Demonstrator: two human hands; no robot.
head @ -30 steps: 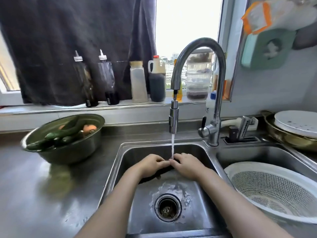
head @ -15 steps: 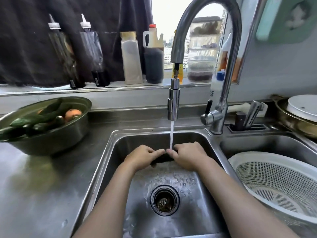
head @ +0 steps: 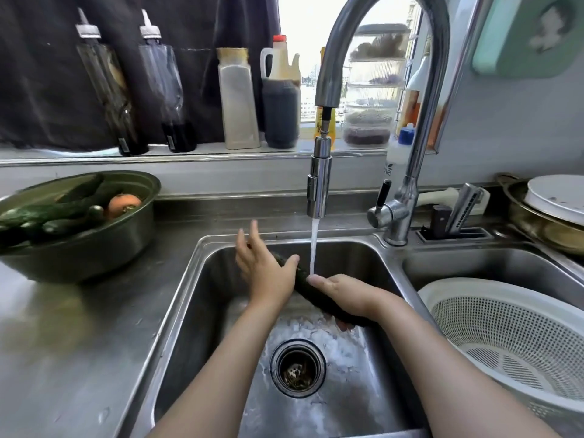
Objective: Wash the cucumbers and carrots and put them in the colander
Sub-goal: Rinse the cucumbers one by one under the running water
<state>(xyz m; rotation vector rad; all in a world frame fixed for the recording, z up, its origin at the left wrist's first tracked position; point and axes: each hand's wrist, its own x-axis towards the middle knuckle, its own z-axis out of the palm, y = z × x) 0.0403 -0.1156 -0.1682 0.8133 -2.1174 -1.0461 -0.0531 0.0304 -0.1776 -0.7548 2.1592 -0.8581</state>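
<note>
A dark green cucumber lies slanted over the sink under the running water from the tap. My right hand grips its near end. My left hand lies over its far end with fingers spread and straight, thumb across the cucumber. A metal bowl on the left counter holds several cucumbers and a carrot. The white colander stands in the right basin with nothing in it.
The sink has an open drain below my hands. Bottles line the window sill behind the tap. A pan with a white lid sits at the far right, and a rack stands behind the tap base.
My hands were curled close together around the cucumber under the stream. Now the left hand has opened and slid toward the far end, and the cucumber shows between the hands. The view has moved closer.
</note>
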